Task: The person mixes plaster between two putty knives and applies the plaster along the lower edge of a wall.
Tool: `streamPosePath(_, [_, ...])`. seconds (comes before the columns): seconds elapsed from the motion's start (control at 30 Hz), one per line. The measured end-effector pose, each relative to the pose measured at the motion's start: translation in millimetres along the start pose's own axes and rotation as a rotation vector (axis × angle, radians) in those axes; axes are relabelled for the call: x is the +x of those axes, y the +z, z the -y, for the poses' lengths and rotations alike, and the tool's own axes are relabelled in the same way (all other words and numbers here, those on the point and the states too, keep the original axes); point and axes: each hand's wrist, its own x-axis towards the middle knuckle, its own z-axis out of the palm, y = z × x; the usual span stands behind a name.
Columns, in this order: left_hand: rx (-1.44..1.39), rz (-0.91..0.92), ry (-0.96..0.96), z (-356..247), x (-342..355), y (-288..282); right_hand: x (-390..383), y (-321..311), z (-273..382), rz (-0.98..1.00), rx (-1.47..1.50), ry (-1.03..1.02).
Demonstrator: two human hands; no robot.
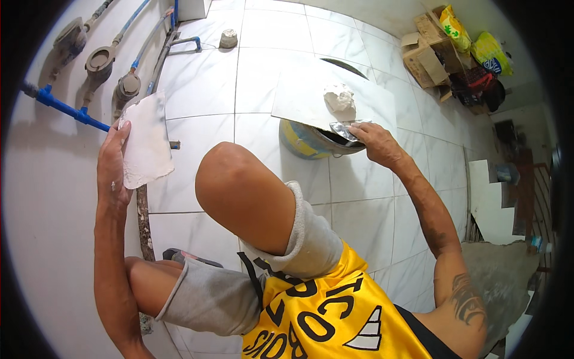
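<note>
My left hand [112, 161] grips the edge of a flat rectangular plate [147, 143] smeared with white paste, held up beside the wall. Across from it, my right hand [379, 145] is closed on a shiny metal putty knife [342, 130]. The blade rests at the near edge of a white board [299, 90], just below a lump of white putty [339, 98]. That board lies over the top of a blue-and-yellow bucket [302, 143], covering much of its mouth.
Along the left wall run blue pipes [78, 112] with several water meters [99, 61]. A small putty-covered pot [228, 39] stands on the white tiled floor [203, 84]. Torn cardboard boxes [426, 60] and yellow-green bags [491, 54] lie at the far right. My bent knee [230, 173] juts up between my hands.
</note>
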Motion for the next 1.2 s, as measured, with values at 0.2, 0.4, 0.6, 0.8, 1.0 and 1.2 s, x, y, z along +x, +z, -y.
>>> streamPosePath(0.2, [-0.056, -0.017, 0.056, -7.7, -8.8, 15.1, -12.3, -19.2, -14.8, 0.17, 0.043, -0.009])
streamPosePath(0.4, [-0.107, -0.043, 0.058, -15.4, -24.0, 29.7, -16.4, -57.7, -19.5, 0.272, 0.289, 0.135])
streamPosePath(0.6, [-0.177, 0.033, 0.112, -10.6, -21.3, 49.2, -12.5, -90.3, -11.6, 0.087, 0.778, 0.409])
streamPosePath(0.8, [-0.267, 0.112, 0.105, 2.8, -24.6, 74.4, 34.7, -115.4, 52.1, -0.369, 1.599, 0.138])
streamPosePath(1.0, [-0.401, 0.128, 0.056, -12.0, -35.1, 59.9, 90.5, -151.1, 176.7, -0.614, 0.888, 0.028])
streamPosePath(1.2, [-0.594, 0.139, 0.167, -19.6, -56.9, 43.5, 158.5, -143.6, 235.2, -0.646, 0.683, -1.025])
